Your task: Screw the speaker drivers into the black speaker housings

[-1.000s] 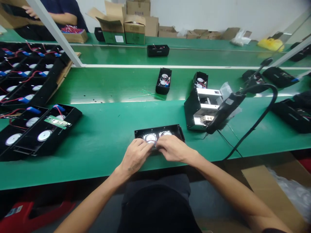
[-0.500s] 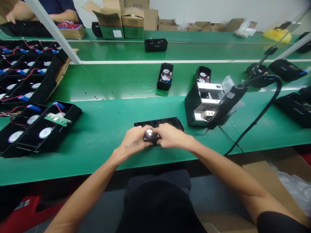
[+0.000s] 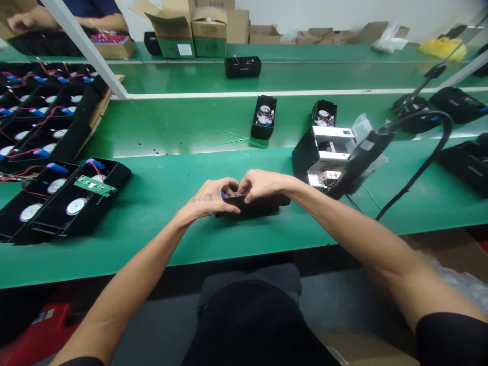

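A black speaker housing (image 3: 263, 206) lies on the green bench in front of me, its long side towards me. My left hand (image 3: 213, 198) is closed round its left end, with the thumb along the near wall and the fingers curled over the top. Something blue shows between those fingers. My right hand (image 3: 265, 184) bends over the housing's top edge, its fingertips pressed together at the opening, close to the left fingertips. Whatever the right fingers pinch is hidden.
Two open housings (image 3: 80, 203) with a green circuit board (image 3: 94, 185) stand left, before stacked housings (image 3: 41, 112). On the right are a metal-fronted machine (image 3: 320, 155) and a black flexible arm (image 3: 423, 168). An open housing (image 3: 264, 117) stands ahead. A co-worker's arm (image 3: 102, 23) shows far left.
The dark shiny rounded piece between my hands is out of sight. Both hands have moved slightly away from me, onto the housing, which now shows its near wall.
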`<action>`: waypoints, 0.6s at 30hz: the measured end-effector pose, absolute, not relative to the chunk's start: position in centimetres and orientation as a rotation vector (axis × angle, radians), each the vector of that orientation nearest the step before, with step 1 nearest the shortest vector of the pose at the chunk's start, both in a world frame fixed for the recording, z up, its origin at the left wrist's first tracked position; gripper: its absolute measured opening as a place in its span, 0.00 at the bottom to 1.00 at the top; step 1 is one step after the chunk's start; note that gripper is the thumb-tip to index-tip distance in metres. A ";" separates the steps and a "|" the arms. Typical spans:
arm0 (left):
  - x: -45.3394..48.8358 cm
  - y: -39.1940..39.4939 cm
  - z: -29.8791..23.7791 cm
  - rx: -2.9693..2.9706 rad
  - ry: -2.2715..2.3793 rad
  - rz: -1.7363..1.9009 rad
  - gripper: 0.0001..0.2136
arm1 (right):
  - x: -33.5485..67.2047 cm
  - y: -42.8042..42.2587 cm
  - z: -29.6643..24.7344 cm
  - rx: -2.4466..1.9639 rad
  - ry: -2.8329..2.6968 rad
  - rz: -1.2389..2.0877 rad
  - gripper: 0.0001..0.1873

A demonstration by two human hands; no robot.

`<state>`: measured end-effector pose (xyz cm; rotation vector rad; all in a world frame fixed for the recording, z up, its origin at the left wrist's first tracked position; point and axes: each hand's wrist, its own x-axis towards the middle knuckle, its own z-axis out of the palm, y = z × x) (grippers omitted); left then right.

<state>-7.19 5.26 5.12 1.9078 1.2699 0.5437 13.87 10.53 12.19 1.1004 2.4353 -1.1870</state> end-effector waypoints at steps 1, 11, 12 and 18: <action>-7.2 5.3 5.1 1.905 1.268 0.550 0.29 | 13.8 10.6 12.1 1.107 2.418 -1.209 0.16; -7.3 6.3 5.1 1.851 1.271 0.522 0.32 | 13.5 11.1 11.2 1.155 2.389 -1.236 0.11; -7.3 6.4 5.1 1.849 1.272 0.512 0.32 | 13.3 11.0 11.4 1.145 2.398 -1.212 0.10; -7.4 7.1 5.5 1.830 1.295 0.483 0.33 | 12.8 9.5 11.6 1.138 2.619 -0.848 0.14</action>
